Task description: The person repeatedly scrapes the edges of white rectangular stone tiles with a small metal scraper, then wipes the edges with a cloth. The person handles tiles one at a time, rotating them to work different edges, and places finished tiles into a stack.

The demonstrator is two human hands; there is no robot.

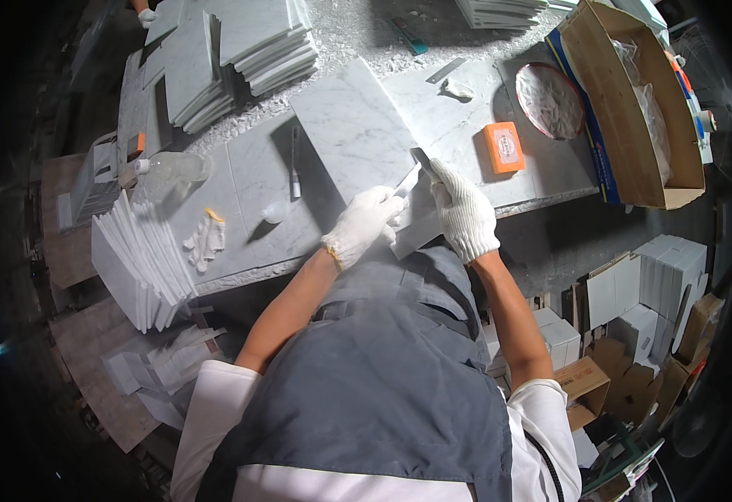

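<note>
A large white, grey-veined marble tile (353,125) lies angled in front of me, its near end by my hands. My right hand (466,213), in a white knit glove, is closed round a flat grey metal blade (422,159) that points up and left. My left hand (364,222), gloved too, has its fingers bent at a thin pale strip (408,181) beside the tile's near corner. Whether the strip is a separate piece or an edge is unclear. Below the hands, a grey flat piece (418,233) shows partly; the left fingertips are partly hidden.
Stacked tiles (269,50) stand at the back left, more tiles (144,259) lean at the left. On the bench are an orange box (504,148), a round tray (550,100), a plastic bottle (173,167), a loose glove (207,240) and a carton (625,109). Another person's gloved hand (147,17) shows far left.
</note>
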